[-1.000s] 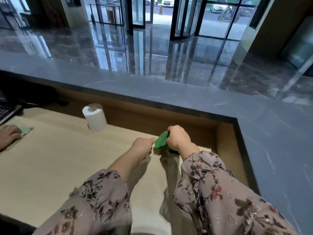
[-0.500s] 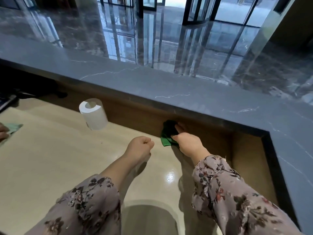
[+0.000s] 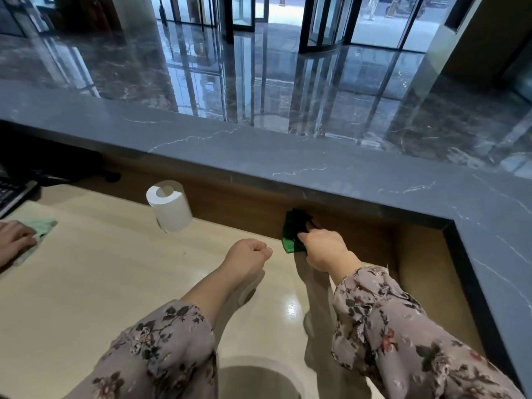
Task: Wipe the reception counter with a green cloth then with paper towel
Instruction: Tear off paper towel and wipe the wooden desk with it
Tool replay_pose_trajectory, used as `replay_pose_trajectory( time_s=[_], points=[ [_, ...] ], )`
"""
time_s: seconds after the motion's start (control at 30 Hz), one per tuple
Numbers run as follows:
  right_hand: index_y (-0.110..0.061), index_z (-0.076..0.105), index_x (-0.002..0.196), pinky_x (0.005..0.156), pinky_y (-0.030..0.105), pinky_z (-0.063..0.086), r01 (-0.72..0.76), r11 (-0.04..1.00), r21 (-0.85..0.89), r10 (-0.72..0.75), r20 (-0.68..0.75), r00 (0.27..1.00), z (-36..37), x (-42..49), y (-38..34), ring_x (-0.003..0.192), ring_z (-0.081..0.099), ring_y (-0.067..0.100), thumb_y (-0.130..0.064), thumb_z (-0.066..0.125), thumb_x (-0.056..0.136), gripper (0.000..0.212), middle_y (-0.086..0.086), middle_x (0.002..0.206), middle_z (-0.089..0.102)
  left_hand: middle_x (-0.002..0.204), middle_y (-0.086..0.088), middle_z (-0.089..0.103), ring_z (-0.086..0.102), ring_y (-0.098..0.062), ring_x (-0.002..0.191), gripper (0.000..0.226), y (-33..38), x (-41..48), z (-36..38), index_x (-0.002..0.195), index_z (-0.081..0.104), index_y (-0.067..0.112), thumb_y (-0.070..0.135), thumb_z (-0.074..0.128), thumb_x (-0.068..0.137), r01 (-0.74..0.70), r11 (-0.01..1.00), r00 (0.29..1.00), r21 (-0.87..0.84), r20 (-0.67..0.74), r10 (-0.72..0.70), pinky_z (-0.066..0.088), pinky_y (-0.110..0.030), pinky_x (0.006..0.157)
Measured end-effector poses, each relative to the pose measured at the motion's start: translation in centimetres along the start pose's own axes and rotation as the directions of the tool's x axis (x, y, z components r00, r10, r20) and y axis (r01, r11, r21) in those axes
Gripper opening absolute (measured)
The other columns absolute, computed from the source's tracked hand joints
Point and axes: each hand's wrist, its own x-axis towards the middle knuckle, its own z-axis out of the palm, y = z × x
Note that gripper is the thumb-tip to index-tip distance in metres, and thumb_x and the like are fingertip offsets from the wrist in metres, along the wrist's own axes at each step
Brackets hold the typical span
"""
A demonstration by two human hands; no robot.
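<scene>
My right hand [image 3: 324,248] presses a green cloth [image 3: 293,235] flat against the brown inner wall [image 3: 244,205] under the grey stone counter top [image 3: 288,156], where that wall meets the beige desk surface [image 3: 100,277]. The fingertips lie on the cloth. My left hand [image 3: 250,256] is a closed fist resting on the desk just left of the cloth, holding nothing. A white paper towel roll [image 3: 169,207] stands upright on the desk against the wall, further left.
Another person's hand [image 3: 13,240] rests on a pale green cloth [image 3: 40,228] at the left edge. A black keyboard [image 3: 13,194] lies behind it. The stone counter turns a corner at the right [image 3: 489,254]. A round cut-out [image 3: 256,381] sits at the desk's near edge.
My right hand moved the green cloth from the desk up against the inner wall and spread it flat. My left fist stayed on the desk. The view shifted forward.
</scene>
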Motion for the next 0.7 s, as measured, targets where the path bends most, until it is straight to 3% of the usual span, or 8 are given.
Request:
replay_pose_trajectory(
  time_s=[0.13,0.27,0.43,0.53,0.6,0.7],
  points=[
    [-0.021,0.047,0.14,0.114,0.04,0.026,0.003,0.999,0.05,0.004,-0.129,0.992,0.1,-1.5,-2.7,0.141,0.027,0.028,-0.015,0.046,0.093,0.047,0.009,0.152,0.035,0.101,-0.007,0.065,0.062,-0.023,0.103,0.024,0.1,-0.6,-2.9,0.108,0.067,0.004,0.021,0.06,0.093,-0.027,1.0,1.0,0.003,-0.01,0.027,0.049,-0.033,0.098],
    [-0.023,0.047,0.14,0.115,0.036,0.023,0.022,0.988,0.155,0.002,-0.152,0.988,-0.5,-2.7,-5.8,0.146,0.018,0.023,-0.021,0.046,0.095,0.046,0.008,0.157,0.026,0.098,-0.002,0.062,0.059,-0.021,0.103,0.022,-0.6,-1.2,-6.5,0.106,0.067,0.004,0.021,0.06,0.093,-0.037,0.999,0.998,0.015,-0.042,0.038,0.045,-0.032,0.098],
    [-0.024,0.049,0.138,0.113,0.035,0.026,0.039,0.973,0.229,0.006,-0.193,0.981,-2.2,-3.1,-10.4,0.146,0.02,0.022,-0.022,0.046,0.095,0.044,0.009,0.156,0.028,0.12,-0.004,0.062,0.056,-0.024,0.116,0.031,-1.9,-0.7,-12.9,0.123,0.063,0.011,0.018,0.058,0.093,-0.078,0.991,0.97,0.104,-0.221,0.1,0.041,-0.028,0.098],
    [-0.026,0.047,0.14,0.114,0.036,0.025,0.032,0.961,0.275,0.024,-0.2,0.98,-3.1,-2.7,-12.9,0.146,0.02,0.022,-0.021,0.045,0.095,0.045,0.007,0.156,0.028,0.127,-0.006,0.061,0.056,-0.027,0.115,0.034,-2.5,0.9,-16.8,0.125,0.062,0.017,0.02,0.054,0.092,-0.09,0.974,0.939,0.208,-0.309,0.153,0.046,-0.035,0.101],
    [-0.027,0.047,0.14,0.114,0.036,0.024,0.024,0.951,0.31,0.038,-0.193,0.98,-3.4,-2.3,-14.2,0.146,0.019,0.021,-0.02,0.045,0.096,0.045,0.006,0.156,0.028,0.13,-0.005,0.057,0.053,-0.027,0.116,0.041,-2.7,2.3,-18.9,0.13,0.058,0.022,0.021,0.055,0.09,-0.07,0.928,0.916,0.366,-0.345,0.205,0.048,-0.041,0.099],
    [-0.027,0.05,0.138,0.113,0.037,0.026,0.017,0.94,0.342,0.053,-0.192,0.98,-3.3,-1.5,-15.7,0.145,0.021,0.022,-0.02,0.047,0.096,0.042,0.006,0.155,0.03,0.139,-0.003,0.045,0.037,-0.027,0.127,0.048,-3.1,4.4,-21.0,0.137,0.05,0.024,0.017,0.057,0.09,-0.058,0.737,0.879,0.674,-0.316,0.358,0.038,-0.038,0.105]
  ],
)
